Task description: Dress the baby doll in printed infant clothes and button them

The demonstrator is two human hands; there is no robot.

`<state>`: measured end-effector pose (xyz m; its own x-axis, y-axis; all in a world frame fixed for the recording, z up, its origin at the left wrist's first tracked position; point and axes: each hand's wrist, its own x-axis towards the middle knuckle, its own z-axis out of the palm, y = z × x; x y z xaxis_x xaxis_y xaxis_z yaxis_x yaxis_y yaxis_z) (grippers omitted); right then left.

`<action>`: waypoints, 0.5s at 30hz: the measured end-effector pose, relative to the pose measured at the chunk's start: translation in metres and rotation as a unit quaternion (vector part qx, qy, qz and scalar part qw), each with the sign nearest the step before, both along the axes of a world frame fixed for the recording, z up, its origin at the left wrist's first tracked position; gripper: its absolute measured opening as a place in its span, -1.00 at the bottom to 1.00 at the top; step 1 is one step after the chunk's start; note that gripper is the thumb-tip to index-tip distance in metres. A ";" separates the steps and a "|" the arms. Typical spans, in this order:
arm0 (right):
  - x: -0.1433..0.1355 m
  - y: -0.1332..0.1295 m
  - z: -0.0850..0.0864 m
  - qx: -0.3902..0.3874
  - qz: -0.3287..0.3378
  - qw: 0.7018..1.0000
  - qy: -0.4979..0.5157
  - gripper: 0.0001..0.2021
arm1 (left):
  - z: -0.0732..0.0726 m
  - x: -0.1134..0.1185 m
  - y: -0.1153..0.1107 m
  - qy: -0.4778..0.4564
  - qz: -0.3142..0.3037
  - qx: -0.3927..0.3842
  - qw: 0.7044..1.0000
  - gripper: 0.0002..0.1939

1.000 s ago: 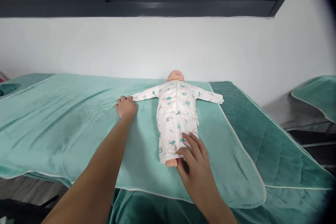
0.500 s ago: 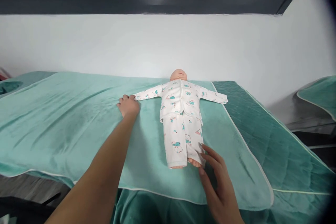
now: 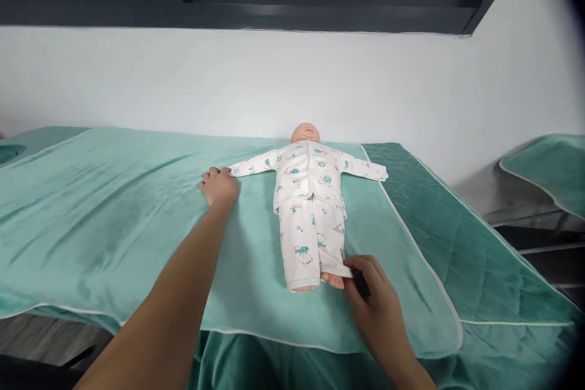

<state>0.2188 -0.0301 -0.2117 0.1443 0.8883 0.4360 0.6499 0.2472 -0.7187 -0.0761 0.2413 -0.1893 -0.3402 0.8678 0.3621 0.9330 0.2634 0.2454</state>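
Note:
A baby doll [image 3: 305,133] lies on its back, dressed in a white printed long-sleeved jacket [image 3: 307,170] and matching pants [image 3: 299,237]. Both sleeves are spread sideways, and the toes show below the pant legs. At the end of the left-hand sleeve [image 3: 251,166], my left hand [image 3: 219,187] has its fingertips closed at the cuff; the thumb is mostly hidden. My right hand [image 3: 377,304] pinches the outer hem of the right-hand pant leg [image 3: 336,265] between thumb and fingers, drawing it slightly outward beside the foot.
A light green blanket [image 3: 137,213] with pale edging lies under the doll. Beneath it, a darker quilted cover [image 3: 439,225] extends to the right. Behind stand a white wall [image 3: 228,79] and a dark window frame [image 3: 320,15]. Another green cover [image 3: 548,167] hangs at far right.
My right hand has closed from spread fingers onto the pant hem and pulled it a little outward. My left hand stays at the sleeve cuff. The view has shifted slightly.

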 end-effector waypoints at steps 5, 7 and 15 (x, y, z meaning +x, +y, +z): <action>-0.007 -0.009 0.027 0.056 0.013 0.998 0.003 -0.87 | 0.001 0.000 0.000 0.002 0.002 -0.012 1.000 -0.55; -0.010 -0.016 0.033 0.077 0.018 0.997 0.000 -0.83 | 0.001 0.000 0.001 -0.001 0.001 -0.017 1.000 -0.55; -0.009 -0.027 -0.005 0.006 -0.001 1.000 -0.027 -0.74 | 0.000 -0.001 0.001 -0.002 -0.003 -0.009 1.000 -0.55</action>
<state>0.2096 -0.0570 -0.2167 0.1218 0.8823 0.4546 0.6882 0.2550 -0.6793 -0.0775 0.2424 -0.1895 -0.3358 0.8761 0.3460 0.9338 0.2615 0.2441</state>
